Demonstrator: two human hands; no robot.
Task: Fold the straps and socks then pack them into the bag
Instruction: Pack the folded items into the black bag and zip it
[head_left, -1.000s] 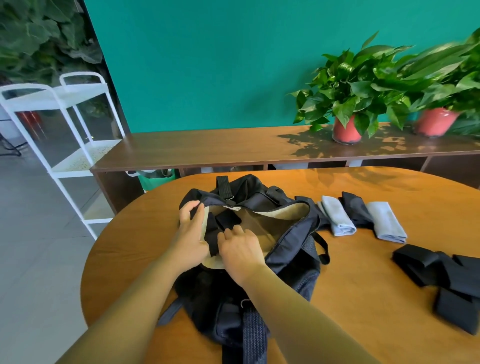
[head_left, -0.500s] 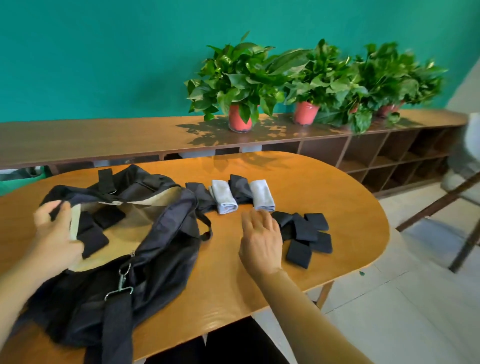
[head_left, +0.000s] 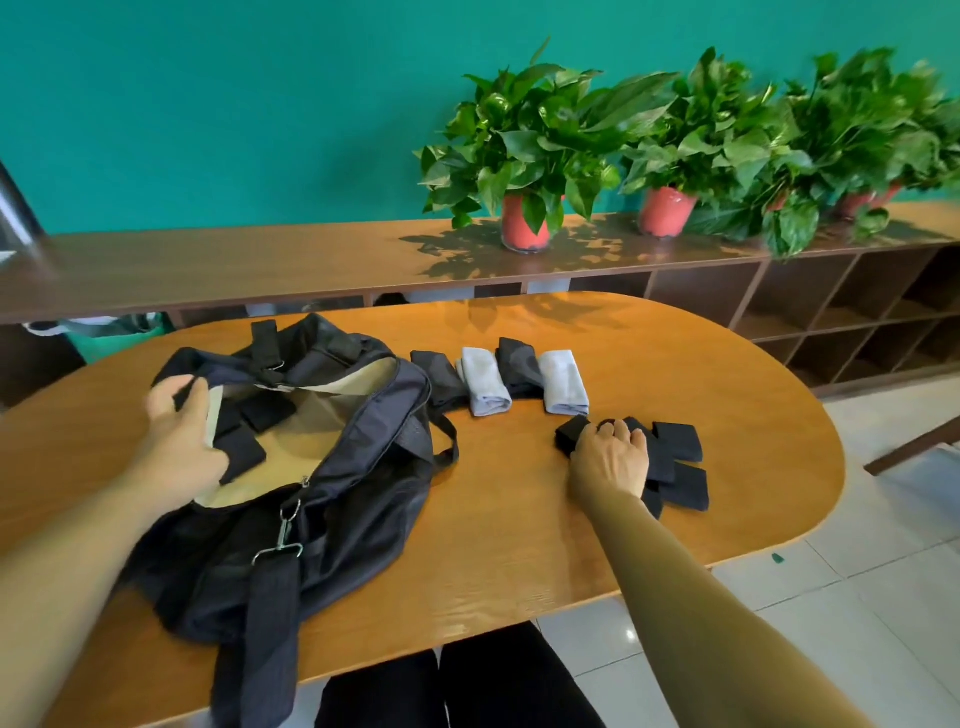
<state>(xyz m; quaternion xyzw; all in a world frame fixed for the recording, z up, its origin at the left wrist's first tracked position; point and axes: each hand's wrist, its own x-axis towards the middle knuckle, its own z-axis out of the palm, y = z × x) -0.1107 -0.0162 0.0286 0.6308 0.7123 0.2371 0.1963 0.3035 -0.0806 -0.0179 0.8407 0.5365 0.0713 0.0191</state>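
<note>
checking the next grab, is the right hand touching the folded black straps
Touching. The head view shows the right hand lying on the pile of folded black straps, its fingers curled over the nearest one.

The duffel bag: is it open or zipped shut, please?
The duffel bag is open: left hand holds its rim back; tan lining, folded straps show.

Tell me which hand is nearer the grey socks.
Right. The right hand grips straps just before the grey socks; the left hand holds the bag rim, farther left.

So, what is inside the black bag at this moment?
Folded black straps lie on the beige lining of the bag. The left hand and the near wall cover the rest.
</note>
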